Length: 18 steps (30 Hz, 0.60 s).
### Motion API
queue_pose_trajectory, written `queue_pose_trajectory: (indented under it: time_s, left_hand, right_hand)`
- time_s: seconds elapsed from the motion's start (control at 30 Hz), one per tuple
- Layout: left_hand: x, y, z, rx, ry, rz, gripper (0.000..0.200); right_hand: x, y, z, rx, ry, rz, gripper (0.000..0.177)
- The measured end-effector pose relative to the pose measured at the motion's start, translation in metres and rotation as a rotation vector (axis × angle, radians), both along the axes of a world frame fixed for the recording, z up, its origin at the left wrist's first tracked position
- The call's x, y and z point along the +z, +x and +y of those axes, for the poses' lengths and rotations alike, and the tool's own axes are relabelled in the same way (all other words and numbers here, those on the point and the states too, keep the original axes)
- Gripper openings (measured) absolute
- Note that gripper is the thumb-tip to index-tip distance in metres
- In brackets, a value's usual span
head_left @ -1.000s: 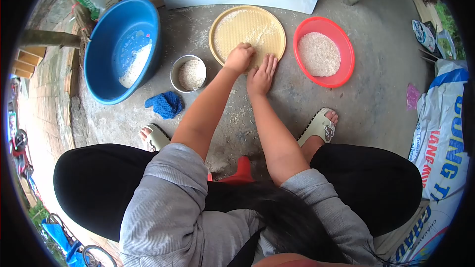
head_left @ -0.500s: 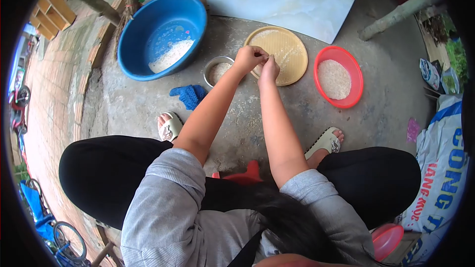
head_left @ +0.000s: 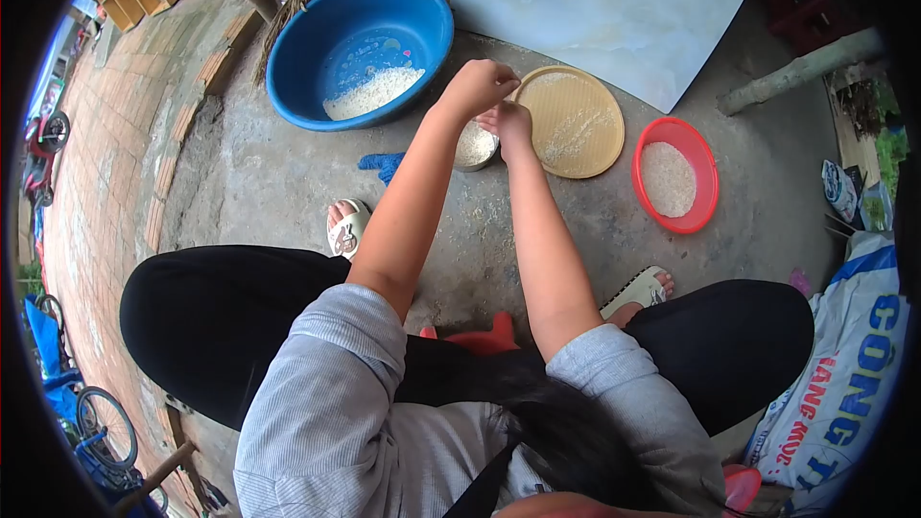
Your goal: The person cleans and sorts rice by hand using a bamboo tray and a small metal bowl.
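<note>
My left hand [head_left: 480, 89] is above the metal bowl, its fingers pinched together near the left rim of the round tan tray [head_left: 587, 155]. Just below it, my right hand [head_left: 507, 125] has its fingers curled over the bowl's edge area. Anything between the fingers is too small to make out. Rice-like grains lie in the metal bowl [head_left: 476, 146], partly hidden by my hands, and are scattered on the tray. To the left is a large blue basin [head_left: 297, 72] with pale grains. A red basin [head_left: 709, 177] on the right holds more grains.
A blue cloth [head_left: 382, 165] lies on the concrete floor behind my left forearm. A marbled board [head_left: 604, 10] stands beyond the tray. Wooden posts [head_left: 801, 72] rise at the upper sides. A printed sack [head_left: 844, 374] is at the right, and a parked bicycle [head_left: 107, 427] at lower left.
The view has shifted, so the basins and tray appear farther right. My hands have moved apart slightly and now sit left of the tray, over the metal bowl.
</note>
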<state>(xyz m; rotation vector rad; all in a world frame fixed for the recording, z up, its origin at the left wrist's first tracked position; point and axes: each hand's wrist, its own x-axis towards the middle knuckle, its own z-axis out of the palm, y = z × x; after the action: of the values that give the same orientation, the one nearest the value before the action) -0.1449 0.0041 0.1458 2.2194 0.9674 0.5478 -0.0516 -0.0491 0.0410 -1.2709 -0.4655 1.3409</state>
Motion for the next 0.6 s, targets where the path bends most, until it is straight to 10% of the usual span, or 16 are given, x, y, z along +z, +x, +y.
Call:
queue_pose_trajectory:
  time_s: [0.03,0.1,0.6]
  left_hand:
    - [0.000,-0.003,0.003,0.022,0.031,-0.002,0.025]
    - [-0.001,-0.006,0.006,0.036,0.001,0.005,0.027]
    - [-0.079,0.037,-0.001,-0.043,-0.072,0.188,0.036]
  right_hand:
    - [-0.015,-0.001,0.003,0.003,-0.002,-0.002,0.028]
    - [-0.041,-0.010,0.008,0.298,0.103,-0.964,0.034]
    - [-0.048,0.057,-0.028,-0.344,-0.217,-0.993,0.024]
